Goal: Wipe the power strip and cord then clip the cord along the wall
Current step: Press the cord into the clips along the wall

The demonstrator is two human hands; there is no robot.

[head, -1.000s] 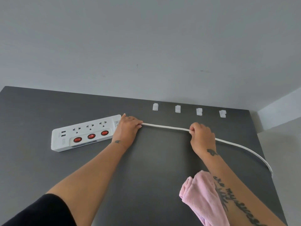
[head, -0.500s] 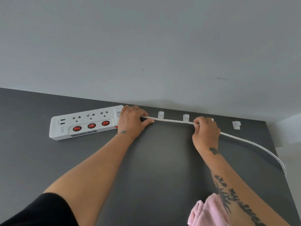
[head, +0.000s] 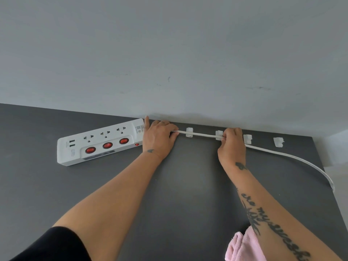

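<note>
Along the wall [head: 169, 53], the cord [head: 202, 134] now lies across two clips [head: 189, 129].

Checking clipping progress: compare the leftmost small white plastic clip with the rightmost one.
The leftmost small white plastic clip has the flat white cord running across it; the rightmost clip is bare. The leftmost clip sits between the left hand and right hand; the rightmost lies past the right hand. Both are small, white, beside the grey wall.

place: plain indoor room, home or office unclear | far: bare grey wall [head: 169, 53] | near: dark tabletop [head: 188, 185] | left: white power strip [head: 98, 142] | near right: pink cloth [head: 243, 247]
</note>
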